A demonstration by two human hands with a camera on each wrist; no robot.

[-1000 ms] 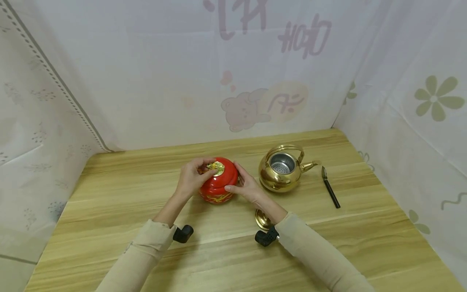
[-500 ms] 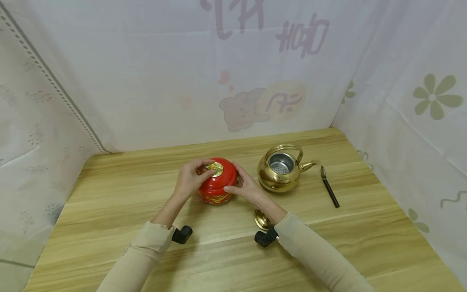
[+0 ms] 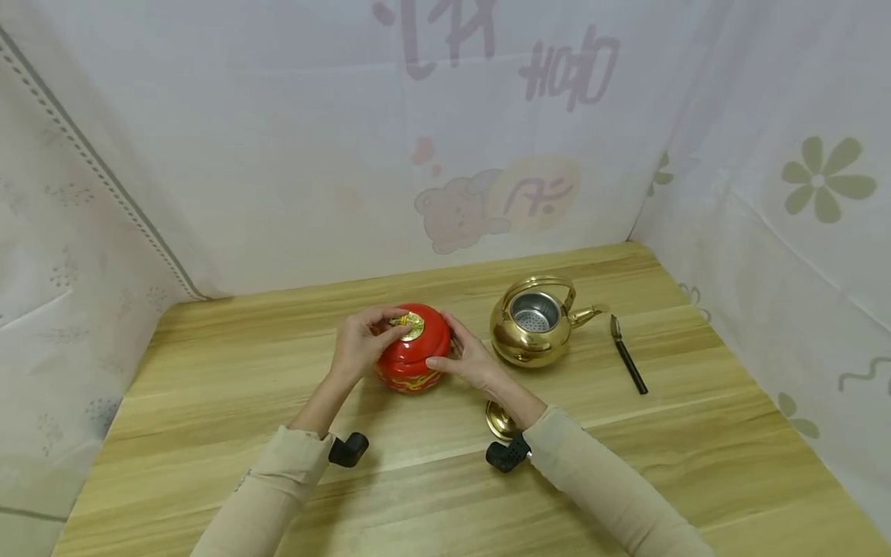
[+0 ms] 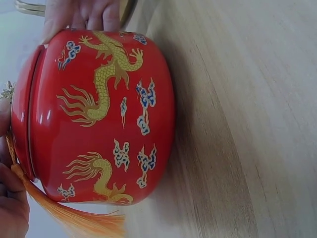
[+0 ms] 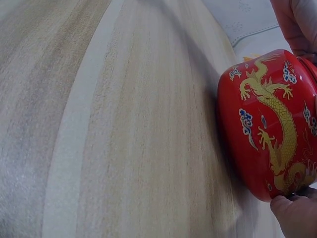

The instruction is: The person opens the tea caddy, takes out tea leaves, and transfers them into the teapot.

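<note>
The red jar point(image 3: 414, 381) stands at the kettle's point(image 3: 527, 348) nine o'clock, its lid point(image 3: 428, 333) apparently seated (a dark seam shows). The left hand point(image 3: 356, 344) pinches the knob point(image 3: 404, 320); the right hand's point(image 3: 473, 362) fingers grip the three o'clock side. The kettle sits uncovered, its cover point(image 3: 499, 422) at seven.

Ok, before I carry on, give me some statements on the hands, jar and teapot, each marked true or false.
1. The right hand holds the side of the red jar. True.
2. The gold teapot is open at the top. True.
3. The left hand grips the teapot. False: the left hand pinches the gold fitting atop the jar.
4. An orange tassel hangs beside the jar. True.
5. The black-handled tool lies inside the teapot. False: the black-handled tool lies on the table.
</note>
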